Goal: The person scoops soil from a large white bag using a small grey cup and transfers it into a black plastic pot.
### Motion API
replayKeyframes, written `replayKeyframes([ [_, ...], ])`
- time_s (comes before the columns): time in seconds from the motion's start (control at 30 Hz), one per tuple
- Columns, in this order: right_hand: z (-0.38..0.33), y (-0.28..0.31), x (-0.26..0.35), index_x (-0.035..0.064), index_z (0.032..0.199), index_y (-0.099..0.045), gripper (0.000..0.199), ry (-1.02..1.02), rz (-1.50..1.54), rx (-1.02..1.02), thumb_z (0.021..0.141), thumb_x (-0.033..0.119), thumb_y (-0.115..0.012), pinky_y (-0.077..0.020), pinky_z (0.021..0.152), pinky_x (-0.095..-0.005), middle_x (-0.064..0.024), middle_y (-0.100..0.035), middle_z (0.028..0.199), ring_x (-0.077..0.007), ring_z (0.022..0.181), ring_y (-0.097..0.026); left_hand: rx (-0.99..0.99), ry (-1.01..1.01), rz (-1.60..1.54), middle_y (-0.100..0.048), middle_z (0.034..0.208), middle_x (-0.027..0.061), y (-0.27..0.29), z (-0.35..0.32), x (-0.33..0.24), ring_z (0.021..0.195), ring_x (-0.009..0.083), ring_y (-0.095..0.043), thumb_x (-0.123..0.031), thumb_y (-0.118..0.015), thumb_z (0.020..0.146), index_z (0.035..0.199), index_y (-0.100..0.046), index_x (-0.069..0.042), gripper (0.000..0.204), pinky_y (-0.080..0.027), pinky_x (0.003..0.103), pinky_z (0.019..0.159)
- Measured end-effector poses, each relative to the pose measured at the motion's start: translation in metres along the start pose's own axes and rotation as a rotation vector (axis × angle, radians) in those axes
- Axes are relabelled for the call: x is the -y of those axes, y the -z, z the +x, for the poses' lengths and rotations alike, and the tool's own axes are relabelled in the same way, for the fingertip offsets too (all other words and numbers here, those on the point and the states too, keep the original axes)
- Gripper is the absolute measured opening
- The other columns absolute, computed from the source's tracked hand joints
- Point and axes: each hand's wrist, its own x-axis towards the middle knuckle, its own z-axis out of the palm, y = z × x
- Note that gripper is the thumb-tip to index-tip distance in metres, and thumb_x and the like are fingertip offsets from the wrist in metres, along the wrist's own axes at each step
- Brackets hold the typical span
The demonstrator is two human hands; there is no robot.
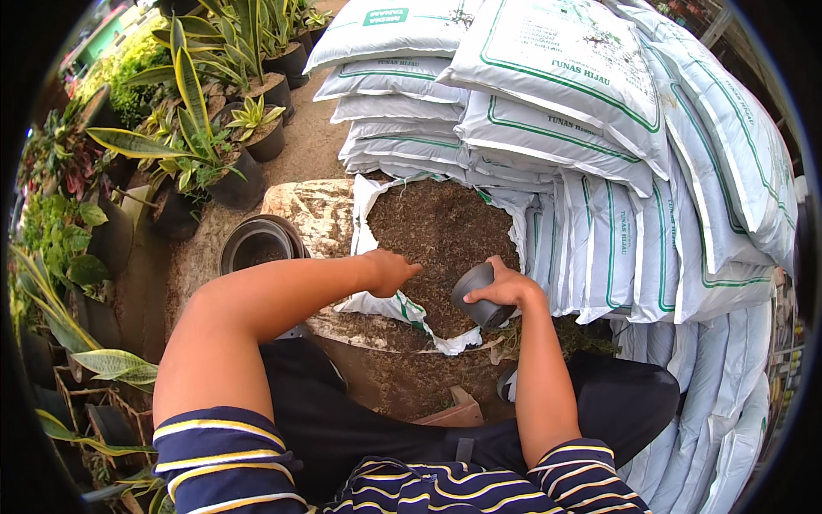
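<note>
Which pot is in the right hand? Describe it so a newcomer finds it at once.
Find the stack of white sacks at the upper right; in front of it lies an opened sack of dark soil. At that soil's near right edge, the right hand grips a small grey pot. Unlike the wider nested pots to the left, it is held.

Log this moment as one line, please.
left hand: over soil | right hand: holding gray pot | soil: in opened white sack
</note>
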Motion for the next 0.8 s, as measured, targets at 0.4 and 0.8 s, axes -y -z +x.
replayKeyframes([
  [0.4, 0.026, -0.051, 0.046, 0.004, 0.151, -0.028, 0.111, -0.062, 0.072, -0.393, 0.068, 0.046, -0.089, -0.0488, 0.108, -0.0488, -0.032, -0.061, 0.136, -0.0471, 0.124, -0.063, 0.255, -0.111, 0.314, -0.069, 0.131, 0.0155, -0.019, 0.01, -0.013, 0.122, 0.0366, -0.067, -0.005, -0.065, 0.086, 0.117, -0.074, -0.002, 0.033, -0.058, 0.05, 0.09],
  [0.8, -0.016, 0.01, 0.005, 0.0063, 0.16, -0.027, 0.125, 0.021, 0.006, -0.461, 0.06, 0.034, -0.098, -0.0437, 0.115, -0.0456, -0.0268, -0.051, 0.152, -0.0426, 0.137, -0.053, 0.306, -0.139, 0.34, -0.07, 0.127, 0.0175, -0.011, 0.018, -0.006, 0.122, 0.0397, -0.066, -0.001, -0.063, 0.085, 0.134, -0.066, -0.009, 0.049, -0.058, 0.053, 0.091],
])
